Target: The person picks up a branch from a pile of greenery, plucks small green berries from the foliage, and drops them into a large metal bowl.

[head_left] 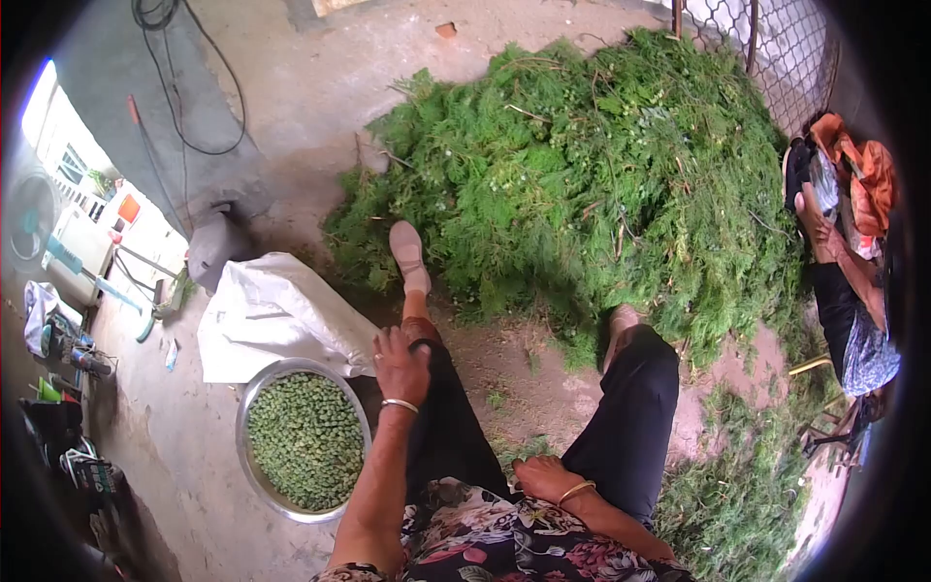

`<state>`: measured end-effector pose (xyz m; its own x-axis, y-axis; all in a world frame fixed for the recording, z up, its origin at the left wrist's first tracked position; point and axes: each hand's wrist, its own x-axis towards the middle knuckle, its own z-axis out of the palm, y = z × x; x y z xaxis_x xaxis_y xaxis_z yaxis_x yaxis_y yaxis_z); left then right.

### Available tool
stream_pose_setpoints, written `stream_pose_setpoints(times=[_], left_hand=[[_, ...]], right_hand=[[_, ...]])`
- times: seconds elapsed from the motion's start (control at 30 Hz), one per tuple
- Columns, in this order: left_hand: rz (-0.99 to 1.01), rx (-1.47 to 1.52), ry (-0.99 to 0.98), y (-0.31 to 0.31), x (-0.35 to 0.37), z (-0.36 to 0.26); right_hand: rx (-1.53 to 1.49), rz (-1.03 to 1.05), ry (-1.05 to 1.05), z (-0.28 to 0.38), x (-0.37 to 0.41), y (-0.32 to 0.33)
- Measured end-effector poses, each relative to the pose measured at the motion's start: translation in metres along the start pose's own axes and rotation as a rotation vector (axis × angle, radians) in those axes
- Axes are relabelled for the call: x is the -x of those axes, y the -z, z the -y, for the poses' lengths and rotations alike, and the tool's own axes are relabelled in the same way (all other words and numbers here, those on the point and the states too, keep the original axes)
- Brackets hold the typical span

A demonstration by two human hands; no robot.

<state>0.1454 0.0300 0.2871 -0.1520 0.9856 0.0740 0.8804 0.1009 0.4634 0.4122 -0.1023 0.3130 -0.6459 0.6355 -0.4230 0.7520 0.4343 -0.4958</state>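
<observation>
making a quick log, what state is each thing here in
round silver metal basin: filled with small green cone-like pieces
white sack-like sheet: creased, beside the basin
feathery green branches: heaped loosely
pale-blue fan: standing, running or not unclear
bare left hand: palm down, nothing visibly held
bare right hand: palm down, underside hidden

A round, shiny metal basin [244, 441] sits upright on the concrete floor [199, 466], a broad bed of small green cones or berries [304, 441] spread across it, some paler than others. Right against the far side of its rim, as it looks from here, a white sack [276, 315] lies rumpled and creased. Farther off, a wide heap of feathery green branches [572, 184] sprawls over the ground, loose and tangled, with brown twigs poking through.
</observation>
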Motion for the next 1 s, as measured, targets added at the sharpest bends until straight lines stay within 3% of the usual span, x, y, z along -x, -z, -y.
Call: stream_pose_setpoints(times=[0.03,0.07,0.1,0.17,0.2,0.23,0.27,0.4,0.5,0.63,0.73,0.87,0.93,1.0], left_hand=[[-0.105,-0.259,0.0,0.003,0.009,-0.009],[0.162,-0.269,-0.201,0.01,0.029,-0.013],[0.141,-0.275,-0.192,0.015,0.024,-0.006],[0.26,0.116,-0.211,0.03,0.006,0.019],[0.318,0.168,-0.081,0.08,0.001,-0.009],[0.275,0.095,-0.043,0.102,-0.003,-0.007],[0.04,0.072,-0.18,0.103,-0.009,0.018],[-0.139,0.13,-0.188,0.175,-0.035,0.029],[-0.044,0.052,-0.158,0.199,-0.064,0.039],[0.129,0.032,-0.099,0.182,-0.121,0.067],[0.385,-0.16,0.063,0.153,-0.164,0.078],[0.489,-0.358,0.152,0.089,-0.206,0.09],[0.509,-0.327,0.168,0.047,-0.226,0.1],[0.506,-0.216,0.286,0.011,-0.24,0.107]], right_hand=[[0.014,-0.007,-0.001,0.002,0.001,0.002],[0.026,-0.011,0.018,0.003,0.0,0.002],[0.028,0.036,0.004,0.001,-0.004,0.004],[0.013,0.074,-0.007,0.005,-0.005,0.005],[0.031,0.032,-0.013,0.007,-0.004,0.011],[0.051,-0.008,-0.015,0.009,-0.002,0.014],[0.058,-0.038,-0.021,0.01,-0.001,0.015],[0.051,0.043,0.0,0.015,-0.002,0.024],[0.04,0.09,-0.024,0.013,-0.008,0.03],[0.139,0.07,0.006,0.016,-0.021,0.062],[0.167,0.096,-0.043,0.009,-0.051,0.107],[0.335,0.019,-0.102,-0.032,-0.109,0.16],[0.388,0.004,-0.153,-0.063,-0.141,0.178],[0.496,-0.166,-0.244,-0.099,-0.17,0.19]])
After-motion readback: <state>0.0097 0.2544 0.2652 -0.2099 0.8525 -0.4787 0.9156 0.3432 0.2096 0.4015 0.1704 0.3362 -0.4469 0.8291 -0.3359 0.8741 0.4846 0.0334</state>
